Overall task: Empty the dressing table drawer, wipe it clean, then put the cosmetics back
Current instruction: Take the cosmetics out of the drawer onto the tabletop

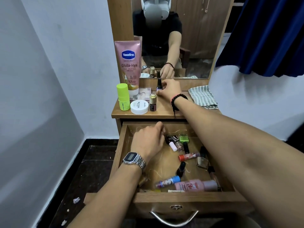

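Note:
The wooden drawer (181,200) is pulled out and holds several small cosmetics: nail polish bottles, a red tube (187,156), a blue-capped tube (167,181) and a pink bottle (197,185). My left hand (148,142), with a metal watch, reaches into the drawer's far left, its fingers curled over a small dark bottle (168,139). My right hand (169,89), with a bead bracelet, rests on the dressing table top (164,115), fingers closed around a dark-capped nail polish bottle (158,86) standing upright by the mirror.
On the table top stand a pink Vaseline tube (130,63), a green stick (123,97), a white round jar (139,106) and a gold-capped polish bottle (153,102). A striped cloth (203,97) lies at the right. A mirror (189,38) rises behind; a blue curtain (266,35) hangs right.

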Demonstrator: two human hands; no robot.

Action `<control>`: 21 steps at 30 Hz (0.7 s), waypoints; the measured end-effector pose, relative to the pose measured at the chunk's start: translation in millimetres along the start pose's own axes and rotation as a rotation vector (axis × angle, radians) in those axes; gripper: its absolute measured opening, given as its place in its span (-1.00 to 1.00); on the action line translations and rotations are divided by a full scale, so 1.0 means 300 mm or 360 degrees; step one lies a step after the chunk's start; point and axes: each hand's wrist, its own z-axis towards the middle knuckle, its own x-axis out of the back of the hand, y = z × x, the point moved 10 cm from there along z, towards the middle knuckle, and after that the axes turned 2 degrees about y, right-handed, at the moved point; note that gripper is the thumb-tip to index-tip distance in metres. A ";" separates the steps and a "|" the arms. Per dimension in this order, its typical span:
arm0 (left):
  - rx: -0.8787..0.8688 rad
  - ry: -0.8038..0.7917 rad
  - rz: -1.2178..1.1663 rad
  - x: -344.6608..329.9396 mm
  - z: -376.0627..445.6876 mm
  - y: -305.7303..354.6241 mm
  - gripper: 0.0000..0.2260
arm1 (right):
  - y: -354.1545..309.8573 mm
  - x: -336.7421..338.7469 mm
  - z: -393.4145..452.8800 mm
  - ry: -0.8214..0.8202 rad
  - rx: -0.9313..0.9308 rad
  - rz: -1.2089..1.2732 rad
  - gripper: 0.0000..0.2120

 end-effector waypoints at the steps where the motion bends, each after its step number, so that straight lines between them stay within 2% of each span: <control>1: 0.0006 -0.0011 0.0009 -0.002 -0.001 0.000 -0.89 | 0.002 -0.010 0.002 -0.0008 0.0004 -0.0006 -0.77; 6: 0.0033 -0.0057 0.0065 -0.006 -0.003 0.000 -0.87 | 0.013 -0.005 -0.017 -0.0009 -0.0007 0.0048 -0.67; 10: 0.0037 -0.0106 0.0051 -0.023 -0.002 -0.012 -0.85 | 0.020 0.210 -0.125 0.0427 -0.0028 0.0445 -0.82; 12: 0.0016 -0.0142 0.0051 -0.033 -0.004 -0.005 -0.85 | 0.024 0.306 -0.227 0.0530 0.0032 0.0538 -0.80; 14: 0.0008 -0.0184 0.0064 -0.043 -0.008 0.003 -0.87 | 0.047 0.337 -0.334 0.0418 0.0055 0.0609 -0.78; 16: 0.0006 -0.0206 0.0091 -0.051 -0.012 0.001 -0.87 | 0.092 0.310 -0.431 0.0189 0.0027 0.0472 -0.79; 21: 0.0051 -0.0244 0.0145 -0.055 -0.015 -0.008 -0.86 | 0.269 0.094 -0.595 -0.0589 -0.0089 -0.0470 -0.86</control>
